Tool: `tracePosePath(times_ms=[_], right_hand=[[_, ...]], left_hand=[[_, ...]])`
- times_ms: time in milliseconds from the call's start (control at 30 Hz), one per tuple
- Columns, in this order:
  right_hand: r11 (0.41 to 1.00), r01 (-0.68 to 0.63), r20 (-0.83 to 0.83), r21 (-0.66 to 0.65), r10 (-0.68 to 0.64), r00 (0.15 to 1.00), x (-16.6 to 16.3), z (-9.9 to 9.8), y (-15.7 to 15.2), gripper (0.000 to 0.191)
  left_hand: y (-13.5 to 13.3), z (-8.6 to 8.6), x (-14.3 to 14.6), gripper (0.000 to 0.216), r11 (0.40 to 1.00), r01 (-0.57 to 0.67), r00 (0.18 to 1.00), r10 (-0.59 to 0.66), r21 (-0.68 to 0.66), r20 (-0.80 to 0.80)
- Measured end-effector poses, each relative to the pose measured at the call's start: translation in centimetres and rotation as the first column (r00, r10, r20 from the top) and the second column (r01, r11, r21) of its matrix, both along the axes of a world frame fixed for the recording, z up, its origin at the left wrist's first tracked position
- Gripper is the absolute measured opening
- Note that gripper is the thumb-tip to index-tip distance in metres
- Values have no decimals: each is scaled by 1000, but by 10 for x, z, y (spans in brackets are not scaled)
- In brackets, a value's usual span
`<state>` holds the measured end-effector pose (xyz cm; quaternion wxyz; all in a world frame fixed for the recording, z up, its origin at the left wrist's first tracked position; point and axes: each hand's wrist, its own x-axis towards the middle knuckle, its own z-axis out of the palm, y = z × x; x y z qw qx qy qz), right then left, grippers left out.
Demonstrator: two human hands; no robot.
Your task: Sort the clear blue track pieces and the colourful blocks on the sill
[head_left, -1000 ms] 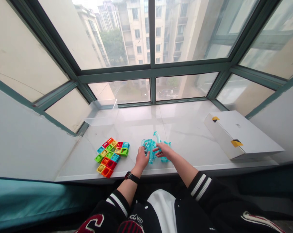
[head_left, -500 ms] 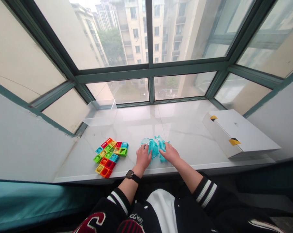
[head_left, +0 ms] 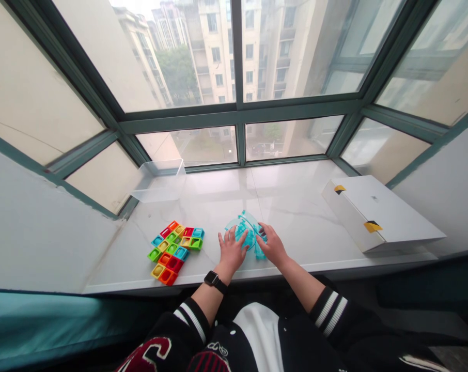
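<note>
A pile of clear turquoise plastic pieces [head_left: 244, 227] lies flat on the white marble sill [head_left: 296, 206] in front of me. My left hand [head_left: 231, 249] rests on the pile's left side with its fingers spread flat. My right hand [head_left: 271, 244] lies on the right side, fingers pressing down on the pieces. A flat cluster of coloured square tiles [head_left: 173, 249] in red, orange, yellow, green and blue sits to the left of my left hand, apart from it.
A clear plastic tub [head_left: 160, 181] stands at the back left by the window. A white cardboard box [head_left: 377, 212] with yellow-black tape lies at the right. The sill's front edge runs just below my wrists.
The turquoise pieces stood partly upright between my hands; now they lie flattened on the sill. My left hand has gone from curled round them to spread flat on top.
</note>
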<state>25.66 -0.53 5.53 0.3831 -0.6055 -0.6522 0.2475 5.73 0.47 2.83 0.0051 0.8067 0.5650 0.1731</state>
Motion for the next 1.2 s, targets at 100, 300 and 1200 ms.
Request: tracePosePath(times_ms=[100, 300, 1200], right_hand=[[993, -111, 99, 29, 107, 989, -7, 5, 8, 52], [985, -167, 294, -37, 170, 940, -13, 4, 33, 51], [994, 50, 42, -102, -45, 998, -22, -73, 41, 49]], left_hand=[[3, -3, -5, 58, 998, 47, 996, -45, -30, 73], [-12, -9, -29, 49, 1000, 26, 977, -23, -11, 214], [34, -35, -54, 51, 994, -12, 855, 69, -113, 514]])
